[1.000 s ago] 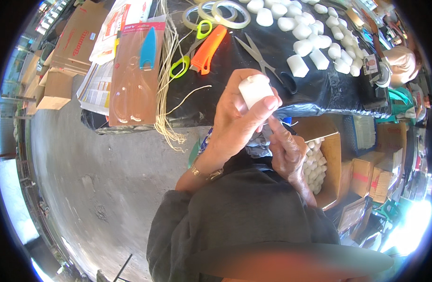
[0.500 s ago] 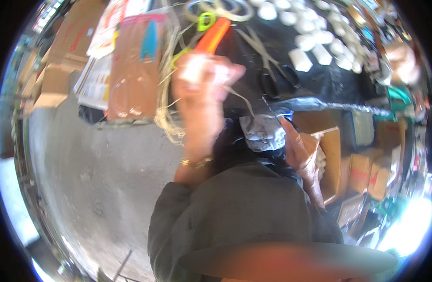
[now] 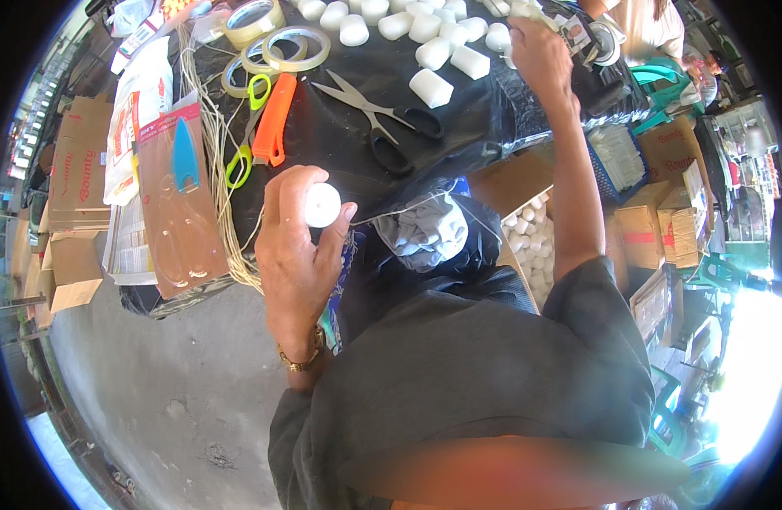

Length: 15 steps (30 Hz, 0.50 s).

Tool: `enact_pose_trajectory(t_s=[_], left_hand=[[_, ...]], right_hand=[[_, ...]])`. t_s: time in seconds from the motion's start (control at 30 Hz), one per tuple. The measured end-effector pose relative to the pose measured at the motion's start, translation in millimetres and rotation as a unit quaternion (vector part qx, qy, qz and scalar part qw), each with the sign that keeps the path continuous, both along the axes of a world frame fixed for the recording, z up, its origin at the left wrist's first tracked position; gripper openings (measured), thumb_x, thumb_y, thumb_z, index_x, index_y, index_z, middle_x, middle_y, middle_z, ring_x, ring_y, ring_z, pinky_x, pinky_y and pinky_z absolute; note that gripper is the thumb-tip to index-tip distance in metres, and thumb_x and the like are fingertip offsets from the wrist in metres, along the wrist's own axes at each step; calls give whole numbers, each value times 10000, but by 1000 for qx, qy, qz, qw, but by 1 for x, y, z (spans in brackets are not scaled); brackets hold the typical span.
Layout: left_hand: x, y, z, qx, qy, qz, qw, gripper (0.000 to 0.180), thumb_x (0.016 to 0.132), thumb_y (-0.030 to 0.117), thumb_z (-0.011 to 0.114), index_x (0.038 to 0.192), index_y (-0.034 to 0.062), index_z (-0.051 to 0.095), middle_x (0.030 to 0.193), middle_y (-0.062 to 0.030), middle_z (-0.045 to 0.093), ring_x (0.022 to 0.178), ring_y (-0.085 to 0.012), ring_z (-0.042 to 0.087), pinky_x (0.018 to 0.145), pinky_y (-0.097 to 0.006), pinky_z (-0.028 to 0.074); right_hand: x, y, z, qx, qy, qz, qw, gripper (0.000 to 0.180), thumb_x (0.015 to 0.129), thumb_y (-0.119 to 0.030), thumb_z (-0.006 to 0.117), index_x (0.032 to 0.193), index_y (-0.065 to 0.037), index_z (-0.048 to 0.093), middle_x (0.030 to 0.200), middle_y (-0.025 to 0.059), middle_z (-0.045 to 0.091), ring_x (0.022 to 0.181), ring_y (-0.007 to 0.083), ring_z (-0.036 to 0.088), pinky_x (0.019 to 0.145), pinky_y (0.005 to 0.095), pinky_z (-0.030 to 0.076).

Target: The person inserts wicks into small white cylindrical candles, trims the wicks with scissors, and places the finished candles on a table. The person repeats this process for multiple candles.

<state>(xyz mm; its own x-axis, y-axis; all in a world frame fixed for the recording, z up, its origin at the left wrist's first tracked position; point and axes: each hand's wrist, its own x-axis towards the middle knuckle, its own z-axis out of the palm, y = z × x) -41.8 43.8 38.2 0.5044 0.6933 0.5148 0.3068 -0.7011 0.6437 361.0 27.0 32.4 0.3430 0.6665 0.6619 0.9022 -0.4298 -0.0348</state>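
My left hand (image 3: 297, 246) is closed around a small white cylinder (image 3: 323, 205), its round end facing up, over the near edge of the table. A thin pale cord (image 3: 399, 209) runs from beside this hand across a crumpled grey cloth (image 3: 426, 231) in my lap. Stretched far to the right, my right hand (image 3: 541, 53) has its fingers bent together at the edge of a spread of white cylinders (image 3: 431, 88). What its fingers hold, if anything, I cannot make out. Black-handled scissors (image 3: 379, 117) lie open between the hands.
An orange cutter (image 3: 274, 121), green-handled scissors (image 3: 240, 167) and tape rolls (image 3: 295, 49) lie on the black-covered table. Pale cords (image 3: 219, 183) hang over its left edge. A cardboard box (image 3: 501, 184) of white pieces stands right of my lap. Another person (image 3: 650, 30) is at the far right.
My right hand has gone from beside the grey cloth to the far right of the table. My left hand is lower and steadier, the white cylinder now plain. The view has shifted.
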Motion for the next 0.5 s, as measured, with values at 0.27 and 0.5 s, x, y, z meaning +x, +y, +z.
enact_pose_trajectory(t_s=[0.27,0.5], left_hand=[[-10,-4,-5,7,65,48,997,404,773,100,768,1128,77,577,1093,-125,607,1026,-341,591,1032,-588,354],[-13,-3,-11,-46,15,73,996,417,762,129,786,1130,90,595,1070,-105,627,1036,-311,594,1060,-592,324]], right_hand=[[108,111,-67,-86,-51,-93,991,297,834,-267,629,1077,-109,695,1062,164,684,975,343,654,838,452,520],[114,86,-56,-84,22,32,996,263,842,-206,554,1011,-136,744,990,178,707,917,344,686,812,445,544]])
